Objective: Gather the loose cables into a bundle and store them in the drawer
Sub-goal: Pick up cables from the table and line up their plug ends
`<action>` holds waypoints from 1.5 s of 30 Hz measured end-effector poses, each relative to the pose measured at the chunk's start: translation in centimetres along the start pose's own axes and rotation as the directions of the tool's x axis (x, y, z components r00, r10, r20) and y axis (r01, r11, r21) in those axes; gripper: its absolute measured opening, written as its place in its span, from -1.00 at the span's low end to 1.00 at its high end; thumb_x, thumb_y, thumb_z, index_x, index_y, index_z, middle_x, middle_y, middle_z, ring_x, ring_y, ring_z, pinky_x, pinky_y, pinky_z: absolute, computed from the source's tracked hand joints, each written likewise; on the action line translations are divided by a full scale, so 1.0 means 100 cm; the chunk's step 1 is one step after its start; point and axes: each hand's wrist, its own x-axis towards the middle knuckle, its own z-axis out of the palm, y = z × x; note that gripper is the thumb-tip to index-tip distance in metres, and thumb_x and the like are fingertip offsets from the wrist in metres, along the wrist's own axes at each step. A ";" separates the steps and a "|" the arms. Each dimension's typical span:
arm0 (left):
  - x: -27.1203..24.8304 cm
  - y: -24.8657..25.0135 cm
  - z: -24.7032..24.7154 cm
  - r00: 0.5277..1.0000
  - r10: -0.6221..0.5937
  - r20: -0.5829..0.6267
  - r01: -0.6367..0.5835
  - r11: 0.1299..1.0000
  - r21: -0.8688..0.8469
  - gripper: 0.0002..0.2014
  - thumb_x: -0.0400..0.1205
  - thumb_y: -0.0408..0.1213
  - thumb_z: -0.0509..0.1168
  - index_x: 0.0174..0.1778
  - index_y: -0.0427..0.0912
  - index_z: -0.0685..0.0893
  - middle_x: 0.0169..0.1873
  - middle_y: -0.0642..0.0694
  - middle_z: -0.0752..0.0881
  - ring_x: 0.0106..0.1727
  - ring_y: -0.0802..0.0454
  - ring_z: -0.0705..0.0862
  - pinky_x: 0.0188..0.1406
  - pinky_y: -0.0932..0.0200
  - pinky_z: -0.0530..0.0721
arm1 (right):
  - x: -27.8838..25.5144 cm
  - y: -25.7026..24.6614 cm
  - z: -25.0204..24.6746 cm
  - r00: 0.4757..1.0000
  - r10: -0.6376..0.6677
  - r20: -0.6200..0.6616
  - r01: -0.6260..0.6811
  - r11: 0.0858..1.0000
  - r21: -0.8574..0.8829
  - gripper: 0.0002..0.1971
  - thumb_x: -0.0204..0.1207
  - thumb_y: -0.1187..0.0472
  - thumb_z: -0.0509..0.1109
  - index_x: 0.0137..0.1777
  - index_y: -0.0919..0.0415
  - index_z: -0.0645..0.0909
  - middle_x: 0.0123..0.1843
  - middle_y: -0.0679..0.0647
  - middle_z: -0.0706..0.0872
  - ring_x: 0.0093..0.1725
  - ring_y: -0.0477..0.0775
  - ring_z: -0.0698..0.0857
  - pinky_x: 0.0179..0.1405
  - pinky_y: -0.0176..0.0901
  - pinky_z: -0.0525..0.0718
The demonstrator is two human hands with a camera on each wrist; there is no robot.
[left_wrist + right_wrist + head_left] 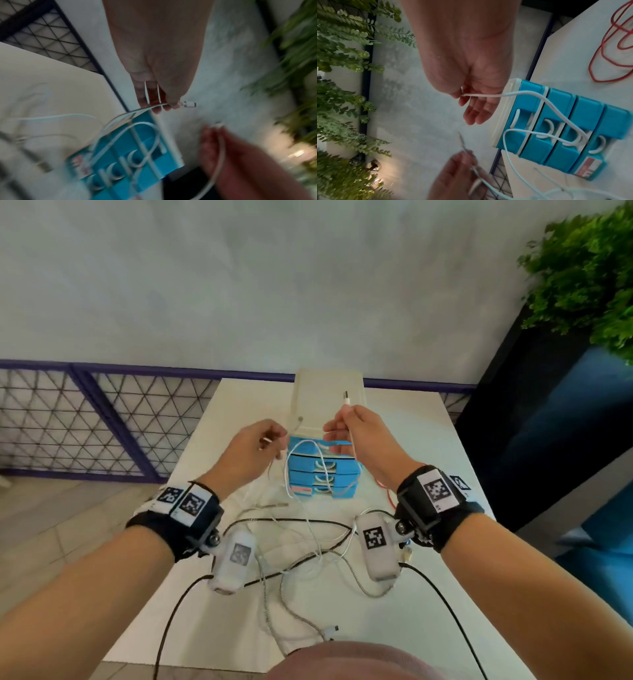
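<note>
Holding one white cable (310,474) raised in front of the drawer unit (323,470), the person is keeping both hands just above the unit's blue fronts. The left hand (255,448) is pinching an end of the cable, its fingers (155,106) curled round the strand so that the plug is jutting out past the fingertips in the left wrist view. The right hand (359,436) is pinching the other end between thumb and forefinger, plug pointing upward, while its remaining fingers (474,115) are lying loosely extended. Between the hands the cable is sagging in a loop across the drawer fronts.

Nearer the person than the unit, the loose cables (308,556) are lying tangled on the counter (428,440): white, black and braided strands. A red cable (614,44) is lying on the counter to the right of the unit.

As a judgement, the cable is handling as light, limp and smooth, so it is likely slipping easily and springing out of coils. Taking hold near the plugs and folding it into even loops would suit bundling. Whether any drawer is standing open cannot be told.
</note>
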 end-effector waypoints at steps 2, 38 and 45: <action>0.006 0.035 -0.014 0.998 -0.019 -0.067 0.007 0.984 -0.178 -0.95 0.67 -0.35 0.23 -0.08 -0.19 0.58 -0.33 -0.09 0.67 -0.48 0.09 0.62 -0.30 0.15 0.76 | 0.001 -0.004 0.010 0.999 -0.041 0.020 0.040 0.998 0.040 -0.74 0.77 0.12 0.06 0.07 0.31 0.47 0.05 0.25 0.76 -0.01 0.14 0.78 -0.11 -0.10 0.78; 0.007 0.006 -0.094 0.945 -0.295 -0.143 0.327 0.816 0.476 -0.67 0.75 -0.14 -0.03 -0.16 -0.23 0.53 -0.34 -0.15 0.63 -0.42 -0.08 0.55 -0.41 0.12 0.53 | 0.006 -0.059 -0.010 0.956 -0.224 -0.189 0.273 0.916 0.295 -0.69 0.77 0.04 0.01 -0.17 0.14 0.38 -0.60 -0.13 0.33 -0.70 -0.15 0.22 -0.72 -0.38 0.19; 0.024 0.090 -0.121 0.788 0.316 -0.529 -0.248 0.949 0.196 -0.73 0.76 -0.15 -0.05 0.06 -0.20 0.50 -0.13 -0.08 0.68 -0.38 0.19 0.49 -0.39 0.23 0.50 | 0.004 -0.046 0.008 0.966 -0.244 -0.081 0.249 0.966 0.067 -0.71 0.77 0.05 0.02 -0.15 0.13 0.41 -0.56 -0.14 0.36 -0.66 -0.14 0.25 -0.69 -0.34 0.25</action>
